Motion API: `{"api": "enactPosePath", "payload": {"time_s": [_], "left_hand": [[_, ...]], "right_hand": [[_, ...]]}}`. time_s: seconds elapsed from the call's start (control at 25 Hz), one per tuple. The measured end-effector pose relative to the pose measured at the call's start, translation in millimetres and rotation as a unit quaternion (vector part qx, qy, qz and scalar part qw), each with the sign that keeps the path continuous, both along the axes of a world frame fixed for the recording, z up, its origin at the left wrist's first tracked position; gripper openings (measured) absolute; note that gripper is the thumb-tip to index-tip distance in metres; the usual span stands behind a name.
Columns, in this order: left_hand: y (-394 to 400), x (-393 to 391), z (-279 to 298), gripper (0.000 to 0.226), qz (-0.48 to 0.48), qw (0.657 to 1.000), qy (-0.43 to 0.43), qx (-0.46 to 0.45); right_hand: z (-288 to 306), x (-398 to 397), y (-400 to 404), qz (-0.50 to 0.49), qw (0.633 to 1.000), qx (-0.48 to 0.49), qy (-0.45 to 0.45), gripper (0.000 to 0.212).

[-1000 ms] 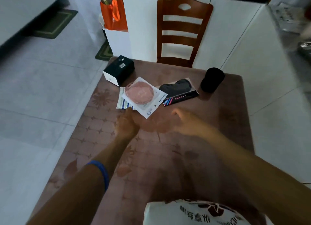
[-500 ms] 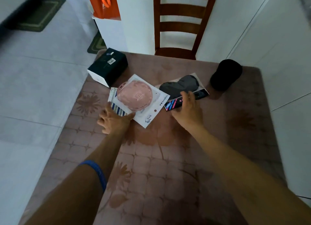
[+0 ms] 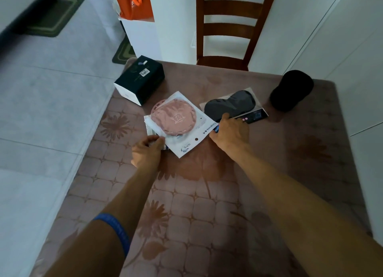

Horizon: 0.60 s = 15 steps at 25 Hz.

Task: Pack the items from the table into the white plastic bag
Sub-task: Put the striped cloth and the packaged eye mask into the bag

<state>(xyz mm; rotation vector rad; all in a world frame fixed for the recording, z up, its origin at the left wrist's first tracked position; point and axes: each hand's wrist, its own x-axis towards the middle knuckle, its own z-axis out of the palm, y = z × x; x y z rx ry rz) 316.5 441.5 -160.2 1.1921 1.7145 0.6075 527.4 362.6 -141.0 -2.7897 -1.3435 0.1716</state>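
Pink round pad pkg [image 3: 176, 123] lies flat btwn both hands' fingers; striped packet [image 3: 149, 129] under it; dark mask pkg [image 3: 232, 105] just past right fingers [image 3: 224, 119].

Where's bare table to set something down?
Near half of the table, between the forearms, is bare. So is the right side below the black cylinder. Crowded: black box, pink packet, dark packet and both hands.
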Motion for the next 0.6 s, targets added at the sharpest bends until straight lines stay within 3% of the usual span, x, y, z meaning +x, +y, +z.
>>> {"api": "enactPosePath", "payload": {"time_s": [0.16,0.36,0.52,0.6], "left_hand": [[-38,-20,18,0.006,0.016,0.998,-0.058,-0.032],[-66,-58,7,0.004,-0.108,0.984,-0.121,-0.070],[-60,-47,8,0.025,-0.159,0.982,-0.090,-0.049],[-63,-45,5,0.031,-0.194,0.979,-0.056,-0.014]], "right_hand": [[2,0,-4,0.019,1.000,-0.006,0.017,0.048],[12,3,-30,0.040,0.999,0.001,0.013,0.042],[18,11,-36,0.046,0.996,0.041,0.061,0.027],[18,20,-23,0.045,0.995,0.043,0.083,0.040]]}}
